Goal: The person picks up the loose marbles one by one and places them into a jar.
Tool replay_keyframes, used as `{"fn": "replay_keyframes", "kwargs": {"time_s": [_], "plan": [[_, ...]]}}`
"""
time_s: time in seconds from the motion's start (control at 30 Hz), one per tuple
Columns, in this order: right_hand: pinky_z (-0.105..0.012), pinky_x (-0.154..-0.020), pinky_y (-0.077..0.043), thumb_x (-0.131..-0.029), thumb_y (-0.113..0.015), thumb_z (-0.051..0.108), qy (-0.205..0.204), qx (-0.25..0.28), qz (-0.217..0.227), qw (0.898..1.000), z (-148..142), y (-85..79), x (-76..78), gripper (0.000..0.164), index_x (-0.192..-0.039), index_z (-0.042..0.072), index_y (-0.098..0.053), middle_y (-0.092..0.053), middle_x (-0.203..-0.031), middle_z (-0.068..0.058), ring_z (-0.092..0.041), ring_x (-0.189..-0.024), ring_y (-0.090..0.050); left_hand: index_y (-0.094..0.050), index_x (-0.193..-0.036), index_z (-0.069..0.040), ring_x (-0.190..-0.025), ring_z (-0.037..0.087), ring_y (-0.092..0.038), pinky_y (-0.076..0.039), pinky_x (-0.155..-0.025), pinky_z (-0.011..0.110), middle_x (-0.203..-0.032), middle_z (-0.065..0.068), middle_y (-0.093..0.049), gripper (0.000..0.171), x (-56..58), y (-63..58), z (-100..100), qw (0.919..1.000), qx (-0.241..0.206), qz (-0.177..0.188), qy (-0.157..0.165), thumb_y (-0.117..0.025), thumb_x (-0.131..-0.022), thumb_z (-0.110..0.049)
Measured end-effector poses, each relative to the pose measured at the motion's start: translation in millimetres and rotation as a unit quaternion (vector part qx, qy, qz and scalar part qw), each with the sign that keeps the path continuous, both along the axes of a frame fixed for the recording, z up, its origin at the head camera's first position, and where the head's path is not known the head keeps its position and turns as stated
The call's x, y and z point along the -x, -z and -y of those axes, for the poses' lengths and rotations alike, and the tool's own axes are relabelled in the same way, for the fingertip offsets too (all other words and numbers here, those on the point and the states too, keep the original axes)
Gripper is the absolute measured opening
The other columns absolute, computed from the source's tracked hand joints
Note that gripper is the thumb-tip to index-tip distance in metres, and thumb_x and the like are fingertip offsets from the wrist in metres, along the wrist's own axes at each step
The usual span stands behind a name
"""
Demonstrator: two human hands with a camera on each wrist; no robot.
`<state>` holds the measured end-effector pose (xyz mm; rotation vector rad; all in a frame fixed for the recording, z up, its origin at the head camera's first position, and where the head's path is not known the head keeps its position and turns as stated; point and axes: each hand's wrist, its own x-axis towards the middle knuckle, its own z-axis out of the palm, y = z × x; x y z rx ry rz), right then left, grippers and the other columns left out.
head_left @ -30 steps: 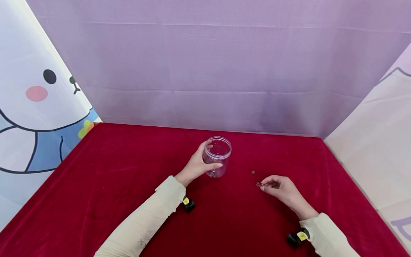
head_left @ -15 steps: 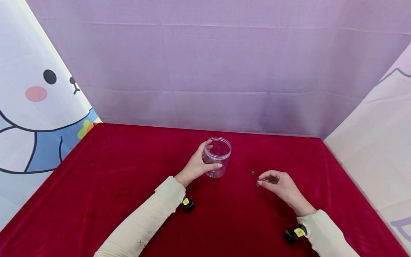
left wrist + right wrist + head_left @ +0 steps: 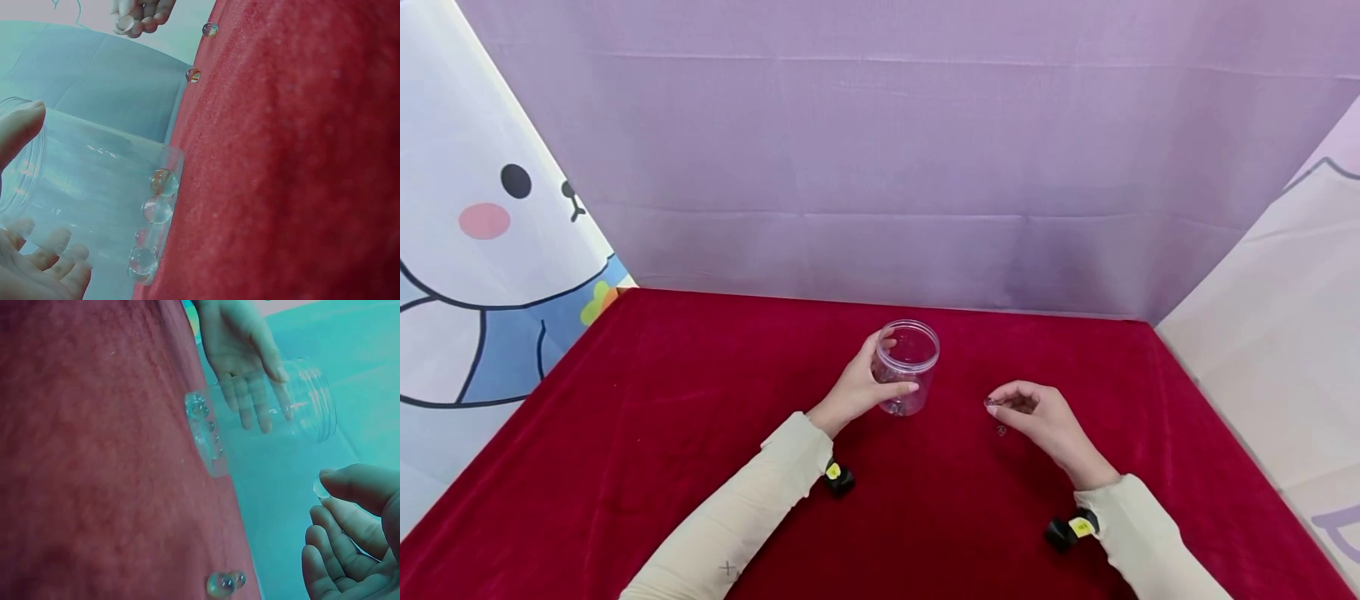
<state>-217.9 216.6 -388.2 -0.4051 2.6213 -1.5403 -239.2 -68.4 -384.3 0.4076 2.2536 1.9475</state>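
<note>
Thumb and fingers of my left hand (image 3: 859, 385) go round a clear plastic jar (image 3: 916, 375), which stands upright and lidless on the red cloth. Through its wall in the left wrist view, several glass marbles (image 3: 156, 209) show at the bottom. To the jar's right, my right hand (image 3: 1043, 423) is raised above the cloth. It pinches a clear marble (image 3: 320, 489) between thumb and index finger, the other fingers loosely bent. Two loose marbles lie below it, a nearer marble (image 3: 220, 585) and a farther marble (image 3: 239, 579); the head view plainly shows just one marble (image 3: 1001, 431).
Red velvety cloth (image 3: 700, 433) covers the table. A lilac curtain (image 3: 895, 167) hangs along the back edge, with printed cloth (image 3: 490, 275) at the left and a pale cloth (image 3: 1285, 333) at the right. Black wrist cameras sit at both cuffs.
My right hand has lifted off the cloth with a marble and moved left and away from me, towards the jar. The left hand and jar hold still.
</note>
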Motion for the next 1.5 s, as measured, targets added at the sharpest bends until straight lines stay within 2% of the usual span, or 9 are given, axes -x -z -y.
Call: {"fn": "replay_keyframes", "kwargs": {"time_s": [0.37,0.6,0.83,1.07,1.27,1.33,1.5], "plan": [[-0.038,-0.063,-0.054,-0.085,-0.071,0.023,0.001,0.017,0.001,1.000,14,-8.3,5.1,0.024,-0.101,0.006,-0.067,-0.067,-0.099,-0.011,-0.038,-0.082,-0.060,-0.021,-0.148,-0.015,-0.132,0.033,-0.037,-0.034,-0.106,0.048,-0.145,0.013,-0.036,0.090,0.5,1.1,-1,1.0000,0.005,-0.001,0.000,-0.077,-0.078,-0.013],[-0.035,-0.071,-0.053,-0.085,-0.071,0.024,0.001,0.031,-0.004,1.000,25,-14.6,8.4,0.025,-0.102,0.006,-0.067,-0.068,-0.100,-0.009,-0.037,-0.089,-0.060,-0.021,-0.148,-0.015,-0.132,0.032,-0.038,-0.034,-0.106,0.048,-0.145,0.013,-0.036,0.090,0.6,0.2,-1,1.0000,0.001,-0.001,0.003,-0.077,-0.077,-0.013],[-0.036,-0.072,-0.053,-0.085,-0.071,0.025,-0.002,0.048,-0.014,0.999,34,-19.5,11.1,0.025,-0.102,0.008,-0.067,-0.068,-0.098,-0.006,-0.037,-0.087,-0.060,-0.021,-0.148,-0.016,-0.132,0.033,-0.037,-0.034,-0.106,0.050,-0.145,0.013,-0.036,0.091,-0.3,-0.9,-1,1.0000,0.004,0.005,-0.001,-0.078,-0.077,-0.014],[-0.031,-0.067,-0.052,-0.085,-0.070,0.028,0.003,0.042,-0.025,0.999,42,-24.2,14.9,0.025,-0.103,0.010,-0.068,-0.068,-0.099,-0.006,-0.035,-0.086,-0.059,-0.021,-0.148,-0.016,-0.132,0.033,-0.037,-0.033,-0.107,0.049,-0.145,0.013,-0.036,0.092,0.2,-0.6,-1,1.0000,0.006,0.003,-0.002,-0.078,-0.077,-0.015],[-0.028,-0.055,-0.049,-0.086,-0.070,0.029,0.011,0.048,-0.023,0.999,50,-32.4,15.3,0.026,-0.103,0.011,-0.067,-0.067,-0.098,-0.007,-0.024,-0.077,-0.056,-0.022,-0.148,-0.014,-0.133,0.034,-0.036,-0.033,-0.107,0.050,-0.145,0.013,-0.036,0.091,0.6,-0.5,-2,1.0000,0.002,0.002,-0.001,-0.078,-0.077,-0.014],[-0.028,-0.057,-0.050,-0.085,-0.070,0.029,0.013,0.056,-0.026,0.998,52,-33.2,16.4,0.026,-0.103,0.010,-0.067,-0.067,-0.097,-0.007,-0.022,-0.077,-0.057,-0.021,-0.148,-0.014,-0.133,0.036,-0.035,-0.032,-0.107,0.050,-0.145,0.014,-0.036,0.091,0.7,-0.6,-2,1.0000,-0.002,0.002,0.002,-0.078,-0.077,-0.013],[-0.028,-0.073,-0.052,-0.085,-0.071,0.027,0.012,0.082,-0.040,0.996,58,-31.0,22.9,0.027,-0.103,0.008,-0.067,-0.067,-0.095,-0.005,-0.023,-0.086,-0.061,-0.021,-0.148,-0.014,-0.133,0.036,-0.035,-0.032,-0.108,0.050,-0.145,0.015,-0.036,0.091,0.0,-1.4,-2,1.0000,-0.005,0.000,0.003,-0.077,-0.077,-0.013]]}}
